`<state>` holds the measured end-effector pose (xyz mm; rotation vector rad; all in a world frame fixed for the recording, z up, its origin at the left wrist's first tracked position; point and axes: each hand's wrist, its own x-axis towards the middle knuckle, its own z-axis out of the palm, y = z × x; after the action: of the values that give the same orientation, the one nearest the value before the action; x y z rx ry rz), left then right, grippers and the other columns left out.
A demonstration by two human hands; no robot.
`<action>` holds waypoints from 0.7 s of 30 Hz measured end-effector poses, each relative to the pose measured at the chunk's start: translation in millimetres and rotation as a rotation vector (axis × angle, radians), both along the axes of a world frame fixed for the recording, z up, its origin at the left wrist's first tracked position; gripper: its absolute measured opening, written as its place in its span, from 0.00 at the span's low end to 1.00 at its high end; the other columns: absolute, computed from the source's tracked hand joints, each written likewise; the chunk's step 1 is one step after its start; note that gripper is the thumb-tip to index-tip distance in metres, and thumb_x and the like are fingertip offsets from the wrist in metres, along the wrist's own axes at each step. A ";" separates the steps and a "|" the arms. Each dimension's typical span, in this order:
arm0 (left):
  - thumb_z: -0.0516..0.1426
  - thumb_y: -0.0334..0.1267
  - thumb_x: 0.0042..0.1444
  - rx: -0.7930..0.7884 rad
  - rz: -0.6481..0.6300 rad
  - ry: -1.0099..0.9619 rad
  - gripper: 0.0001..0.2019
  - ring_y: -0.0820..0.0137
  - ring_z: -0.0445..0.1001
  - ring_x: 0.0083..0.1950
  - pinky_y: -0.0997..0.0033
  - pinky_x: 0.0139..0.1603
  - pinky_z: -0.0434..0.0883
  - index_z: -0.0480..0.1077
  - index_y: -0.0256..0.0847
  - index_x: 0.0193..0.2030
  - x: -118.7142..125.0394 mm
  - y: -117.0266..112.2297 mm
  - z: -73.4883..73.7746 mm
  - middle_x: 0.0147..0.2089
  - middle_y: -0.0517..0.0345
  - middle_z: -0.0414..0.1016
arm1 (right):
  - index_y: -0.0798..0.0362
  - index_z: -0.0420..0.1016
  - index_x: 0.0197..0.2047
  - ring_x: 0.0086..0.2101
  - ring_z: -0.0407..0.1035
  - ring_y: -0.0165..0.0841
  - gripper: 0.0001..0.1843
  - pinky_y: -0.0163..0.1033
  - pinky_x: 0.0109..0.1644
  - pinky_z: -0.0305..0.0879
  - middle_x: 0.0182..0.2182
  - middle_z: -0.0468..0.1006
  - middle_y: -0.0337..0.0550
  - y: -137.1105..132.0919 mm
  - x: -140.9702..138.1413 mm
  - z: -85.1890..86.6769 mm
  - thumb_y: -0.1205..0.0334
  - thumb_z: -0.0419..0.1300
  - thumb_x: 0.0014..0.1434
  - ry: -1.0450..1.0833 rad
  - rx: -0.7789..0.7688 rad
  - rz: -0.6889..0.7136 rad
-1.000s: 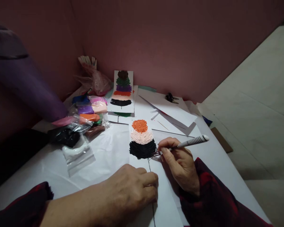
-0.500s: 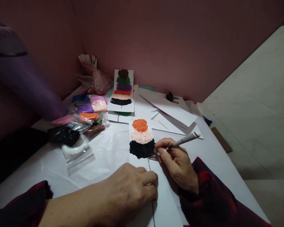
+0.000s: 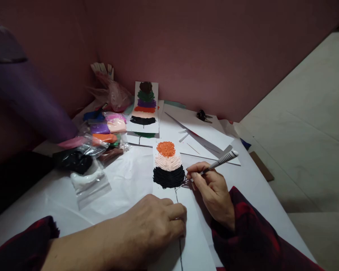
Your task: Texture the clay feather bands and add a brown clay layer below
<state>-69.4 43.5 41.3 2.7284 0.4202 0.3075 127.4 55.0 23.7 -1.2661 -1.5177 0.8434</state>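
A narrow white card [image 3: 194, 222] lies before me, bearing clay-like layers: an orange blob [image 3: 165, 149], a pale pink ridged band [image 3: 168, 163] and a black ridged band [image 3: 169, 177]. My right hand [image 3: 211, 190] pinches a slim pen-like tool [image 3: 223, 160] with a black-and-white patterned handle. The tool's lower end is at the black band's right edge; its exact tip is hard to make out. My left hand [image 3: 164, 220] rests with curled fingers on the card below the black band, over a drawn dark line. Its fingertips are hidden, and whatever they hold cannot be seen.
Bags of coloured clay [image 3: 100, 139] lie at the left, with a white one [image 3: 86, 178] nearest. A layered sample card [image 3: 144, 107] leans at the back. Keys [image 3: 203, 116] and loose white sheets [image 3: 197, 131] lie behind my right hand. A purple form [image 3: 42, 101] stands far left.
My right hand and the tool have shifted very slightly, staying at the black band's right edge. The whole view has drifted a little; my left hand keeps its place on the card.
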 end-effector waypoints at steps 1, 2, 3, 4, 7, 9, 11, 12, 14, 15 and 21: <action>0.53 0.24 0.56 0.001 0.000 0.007 0.06 0.71 0.66 0.31 0.68 0.29 0.66 0.67 0.38 0.32 -0.1 0.1 0.4 0.36 0.60 0.70 | 0.53 0.72 0.37 0.21 0.59 0.25 0.06 0.32 0.22 0.56 0.26 0.72 0.38 0.2 0.0 -0.1 0.63 0.54 0.63 -0.004 0.009 -0.010; 0.53 0.24 0.56 0.001 -0.002 0.013 0.06 0.71 0.66 0.30 0.68 0.28 0.65 0.67 0.38 0.32 -0.1 0.3 0.8 0.37 0.60 0.71 | 0.53 0.72 0.36 0.21 0.60 0.25 0.06 0.31 0.22 0.56 0.26 0.72 0.38 0.4 0.0 0.0 0.63 0.54 0.63 -0.010 0.021 -0.018; 0.53 0.24 0.56 0.000 -0.005 0.014 0.06 0.71 0.66 0.30 0.68 0.28 0.65 0.67 0.38 0.32 0.0 0.5 1.2 0.37 0.60 0.71 | 0.53 0.72 0.36 0.21 0.60 0.25 0.06 0.31 0.21 0.56 0.26 0.72 0.38 0.5 0.0 0.0 0.63 0.54 0.62 -0.016 0.033 -0.026; 0.53 0.24 0.56 0.000 -0.005 0.014 0.06 0.71 0.66 0.31 0.67 0.28 0.65 0.67 0.38 0.32 0.0 0.7 1.4 0.37 0.60 0.71 | 0.53 0.72 0.36 0.21 0.60 0.25 0.06 0.31 0.21 0.56 0.26 0.72 0.38 0.7 0.0 0.1 0.63 0.54 0.62 -0.021 0.042 -0.033; 0.53 0.25 0.56 -0.006 -0.004 0.010 0.06 0.71 0.66 0.31 0.68 0.29 0.65 0.67 0.38 0.32 0.3 1.5 1.2 0.37 0.59 0.71 | 0.53 0.72 0.36 0.21 0.60 0.25 0.06 0.31 0.21 0.56 0.25 0.72 0.37 0.9 0.4 0.0 0.64 0.54 0.62 -0.034 0.057 -0.056; 0.53 0.25 0.56 -0.002 -0.002 0.008 0.06 0.71 0.66 0.31 0.68 0.29 0.66 0.67 0.38 0.32 0.3 1.7 0.8 0.37 0.59 0.71 | 0.53 0.72 0.37 0.21 0.61 0.25 0.06 0.31 0.21 0.57 0.26 0.72 0.37 1.0 0.9 0.0 0.64 0.54 0.62 -0.047 0.070 -0.070; 0.53 0.24 0.56 0.000 -0.002 0.004 0.06 0.71 0.66 0.31 0.68 0.29 0.66 0.66 0.38 0.32 0.3 1.7 0.6 0.37 0.59 0.71 | 0.54 0.72 0.37 0.21 0.62 0.26 0.06 0.31 0.21 0.58 0.26 0.72 0.38 1.0 1.3 0.2 0.65 0.54 0.62 -0.063 0.092 -0.081; 0.53 0.24 0.55 0.003 -0.001 0.001 0.06 0.71 0.66 0.31 0.69 0.28 0.65 0.66 0.38 0.32 0.3 1.6 0.7 0.36 0.59 0.71 | 0.54 0.73 0.36 0.22 0.62 0.26 0.06 0.31 0.21 0.59 0.26 0.72 0.38 0.9 1.4 0.6 0.65 0.54 0.62 -0.072 0.107 -0.086; 0.53 0.24 0.55 0.002 -0.001 -0.008 0.06 0.71 0.67 0.30 0.70 0.28 0.65 0.66 0.37 0.32 0.1 1.4 1.0 0.36 0.58 0.71 | 0.54 0.73 0.36 0.22 0.63 0.26 0.06 0.31 0.22 0.61 0.26 0.72 0.38 -0.1 1.2 1.8 0.65 0.55 0.62 -0.078 0.143 -0.103; 0.54 0.24 0.54 -0.001 -0.002 -0.011 0.06 0.72 0.67 0.30 0.70 0.28 0.66 0.66 0.37 0.31 0.1 1.3 1.2 0.36 0.58 0.71 | 0.53 0.73 0.35 0.22 0.63 0.26 0.06 0.31 0.22 0.61 0.26 0.71 0.37 -0.9 0.9 2.4 0.65 0.55 0.61 -0.071 0.161 -0.114; 0.55 0.25 0.54 -0.014 -0.006 -0.009 0.05 0.71 0.68 0.31 0.70 0.29 0.66 0.66 0.37 0.32 0.0 0.3 1.2 0.36 0.58 0.71 | 0.52 0.73 0.36 0.22 0.63 0.26 0.06 0.31 0.22 0.61 0.26 0.71 0.37 -6.9 -1.2 3.0 0.67 0.55 0.62 0.010 0.220 -0.061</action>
<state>-69.4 43.8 42.5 2.7133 0.4098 0.3135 126.2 48.2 26.7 -1.1381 -1.5114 0.6240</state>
